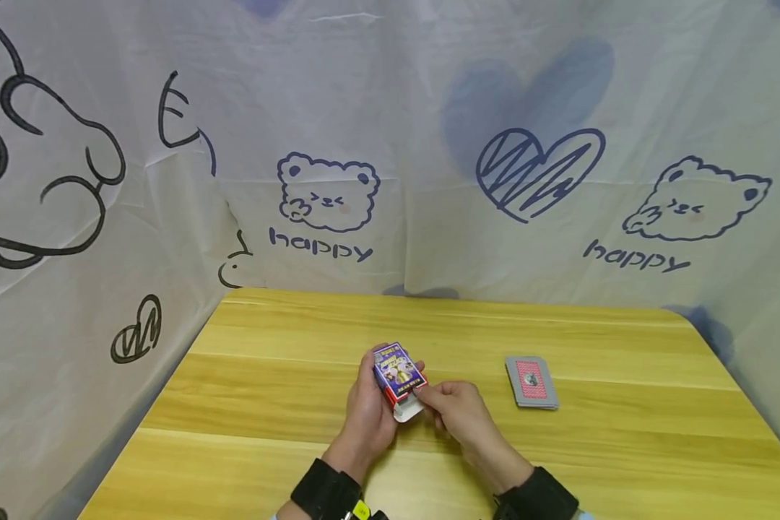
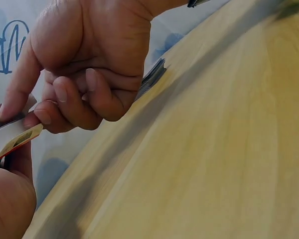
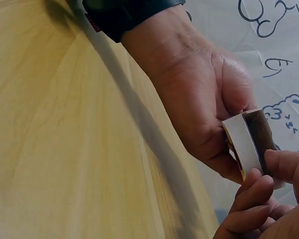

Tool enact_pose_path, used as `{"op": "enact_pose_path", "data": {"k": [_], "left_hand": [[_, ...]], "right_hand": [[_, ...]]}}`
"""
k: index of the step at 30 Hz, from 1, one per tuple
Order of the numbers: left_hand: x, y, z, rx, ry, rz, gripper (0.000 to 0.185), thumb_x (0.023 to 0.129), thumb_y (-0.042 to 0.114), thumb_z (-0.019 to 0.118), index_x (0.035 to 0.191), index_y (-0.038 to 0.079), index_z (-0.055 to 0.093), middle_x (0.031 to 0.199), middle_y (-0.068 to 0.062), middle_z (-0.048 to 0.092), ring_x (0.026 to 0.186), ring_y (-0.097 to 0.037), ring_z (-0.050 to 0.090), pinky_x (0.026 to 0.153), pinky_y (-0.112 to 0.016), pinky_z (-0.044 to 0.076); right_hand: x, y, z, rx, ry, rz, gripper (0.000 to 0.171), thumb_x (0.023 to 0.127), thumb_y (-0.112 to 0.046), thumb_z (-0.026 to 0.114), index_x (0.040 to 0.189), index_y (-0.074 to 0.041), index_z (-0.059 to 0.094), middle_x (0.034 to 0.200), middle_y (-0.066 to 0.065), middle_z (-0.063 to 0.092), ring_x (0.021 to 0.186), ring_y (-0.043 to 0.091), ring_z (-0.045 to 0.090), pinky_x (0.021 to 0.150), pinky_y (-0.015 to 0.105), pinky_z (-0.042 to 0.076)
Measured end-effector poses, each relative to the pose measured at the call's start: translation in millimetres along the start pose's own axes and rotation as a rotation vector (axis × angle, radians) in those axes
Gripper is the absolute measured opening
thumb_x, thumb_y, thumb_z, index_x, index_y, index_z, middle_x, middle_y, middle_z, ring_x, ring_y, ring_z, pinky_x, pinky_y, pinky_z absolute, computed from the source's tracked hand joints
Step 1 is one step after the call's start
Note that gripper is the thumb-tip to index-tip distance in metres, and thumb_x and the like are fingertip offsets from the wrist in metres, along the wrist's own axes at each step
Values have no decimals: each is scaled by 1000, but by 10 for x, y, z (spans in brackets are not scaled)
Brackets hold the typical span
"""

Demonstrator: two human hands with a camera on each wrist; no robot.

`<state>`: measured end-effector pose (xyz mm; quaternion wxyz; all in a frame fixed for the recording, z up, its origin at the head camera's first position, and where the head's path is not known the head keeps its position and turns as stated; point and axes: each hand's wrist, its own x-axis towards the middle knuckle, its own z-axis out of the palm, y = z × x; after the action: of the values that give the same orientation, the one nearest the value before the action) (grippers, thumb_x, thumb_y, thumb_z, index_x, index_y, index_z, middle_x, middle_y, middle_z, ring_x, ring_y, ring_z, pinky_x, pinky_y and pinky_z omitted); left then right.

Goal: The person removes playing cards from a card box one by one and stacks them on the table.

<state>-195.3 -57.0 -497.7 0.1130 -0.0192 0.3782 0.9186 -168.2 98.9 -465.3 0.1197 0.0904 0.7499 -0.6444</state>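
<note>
My left hand (image 1: 368, 419) holds a playing-card box (image 1: 399, 370), its fingers wrapped round the sides. The box is purple and red with yellow lettering, and its end facing me is open with a white flap (image 1: 408, 410) sticking out. At that end, my right hand (image 1: 463, 415) pinches the edge of the flap between thumb and finger. The right wrist view looks into the dark inside of the box (image 3: 263, 134). In the left wrist view, the other fingers of the right hand (image 2: 94, 59) are curled in.
To the right on the wooden table (image 1: 286, 339) lies a stack of playing cards (image 1: 531, 383), face down, with red and grey backs. White cloth walls (image 1: 422, 238) with drawn bears and hearts stand round the table at the back and sides.
</note>
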Motion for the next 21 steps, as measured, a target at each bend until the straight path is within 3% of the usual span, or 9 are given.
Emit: {"op": "enact_pose_path", "data": {"k": [5,10,14,17,21], "left_hand": [[-8,9,6,15,-14,-8,56,115,51,22,161,17,23,164,-23,31,130,-30,62,102,-43,58],[0,28,-17,19,-7,-6,58,115,52,23,161,17,23,161,-21,35,128,-29,63,103,-42,58],[7,42,-29,10,21,11,57,115,52,24,159,16,25,157,-20,41,123,-28,66,103,-42,57],[9,47,-36,3,31,21,55,115,51,24,158,16,26,153,-19,44,120,-28,67,102,-42,58],[-2,49,-28,5,17,6,54,115,51,22,157,17,26,150,-16,47,119,-26,67,99,-41,59]], "right_hand": [[3,-1,-16,37,-12,11,27,92,-21,79,76,-3,68,59,-2,53,52,10,44,45,23,34],[-1,-10,-52,75,-85,28,19,88,-12,77,76,-6,64,60,-2,52,53,9,44,48,22,37],[-22,-31,-83,46,-152,22,13,87,-8,74,79,-6,65,61,-2,52,54,9,44,48,21,36],[-40,-51,-101,-5,-168,4,17,92,-14,74,80,-4,66,61,-2,53,53,9,44,47,22,35],[-50,-58,-98,-48,-118,-37,31,97,-27,76,80,-2,68,59,-1,52,52,10,42,47,24,32]]}}
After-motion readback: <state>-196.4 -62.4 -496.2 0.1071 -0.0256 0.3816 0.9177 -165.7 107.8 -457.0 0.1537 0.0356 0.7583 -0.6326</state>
